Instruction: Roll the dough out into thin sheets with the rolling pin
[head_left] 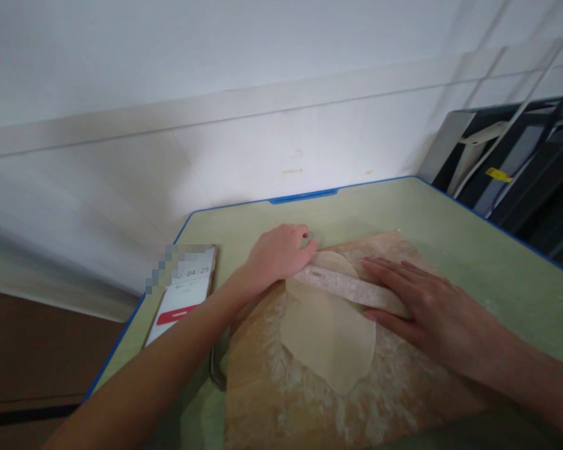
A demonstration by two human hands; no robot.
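Handling one pin (351, 290) across one dough (331, 340)

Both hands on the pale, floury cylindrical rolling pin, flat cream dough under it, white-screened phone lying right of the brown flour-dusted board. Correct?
One error: the white-screened rectangular phone lies left of the brown flour-dusted board, per the head view. The rest holds: left hand and right hand on the pale, floury cylindrical rolling pin, flat cream dough under it.

There is one left hand (279, 251) and one right hand (429, 303), one rolling pin (344, 285) between them, one dough sheet (329, 337), one brown mat (248, 381) and one bench (380, 206) below, and one phone (185, 290) left of both.
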